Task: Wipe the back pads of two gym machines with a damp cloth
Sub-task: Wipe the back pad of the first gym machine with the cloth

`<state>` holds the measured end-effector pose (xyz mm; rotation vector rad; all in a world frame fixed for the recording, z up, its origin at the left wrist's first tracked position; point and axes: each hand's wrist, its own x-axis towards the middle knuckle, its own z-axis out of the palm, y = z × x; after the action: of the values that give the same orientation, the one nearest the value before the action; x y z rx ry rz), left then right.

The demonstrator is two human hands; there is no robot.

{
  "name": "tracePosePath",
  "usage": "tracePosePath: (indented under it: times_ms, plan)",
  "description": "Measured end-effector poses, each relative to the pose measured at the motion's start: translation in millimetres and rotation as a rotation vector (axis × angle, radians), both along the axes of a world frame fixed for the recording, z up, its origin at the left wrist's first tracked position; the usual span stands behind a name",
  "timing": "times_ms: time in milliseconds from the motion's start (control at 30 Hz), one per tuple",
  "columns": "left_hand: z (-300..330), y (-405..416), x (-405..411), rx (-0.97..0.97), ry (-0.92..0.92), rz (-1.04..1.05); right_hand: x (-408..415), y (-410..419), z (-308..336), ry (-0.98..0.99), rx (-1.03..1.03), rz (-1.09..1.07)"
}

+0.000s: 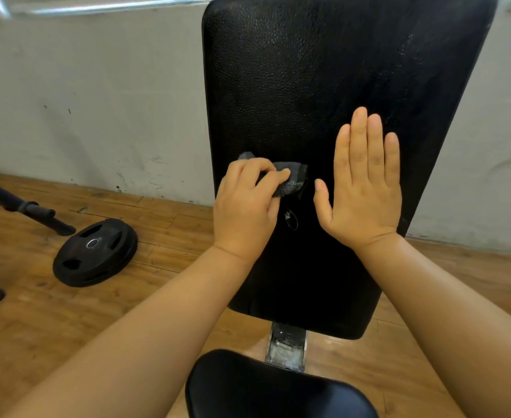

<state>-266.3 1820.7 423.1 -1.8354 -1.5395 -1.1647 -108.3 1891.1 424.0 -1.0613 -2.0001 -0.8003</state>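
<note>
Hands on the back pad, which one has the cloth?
The left hand grips the grey cloth; the right hand lies flat and empty on the back pad.

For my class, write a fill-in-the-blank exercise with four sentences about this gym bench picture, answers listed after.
1. The left hand grips a dark ____ against the back pad.
2. The right hand lies ____ on the pad, fingers straight.
3. A weight plate lies on the ____ floor.
4. The seat pad is coloured ____.

Answers: cloth; flat; wooden; black
</note>
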Motion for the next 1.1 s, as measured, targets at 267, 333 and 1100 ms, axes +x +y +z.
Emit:
tracePosePath:
  times_ms: [267,333,1100]
  plan:
    - [-29.8,-13.7,-13.1,-0.068,0.181,0.004,0.2,0.6,-0.2,-0.012,0.026,-0.007]
    - [-38.9,-18.2,-14.9,-0.095,0.198,0.011,0.0,1.1,-0.4,-0.012,0.028,-0.008]
    - [-40.7,-23.6,-15.1,-0.121,-0.036,0.083,-0.2,3.5,-3.7,0.003,0.062,0.001]
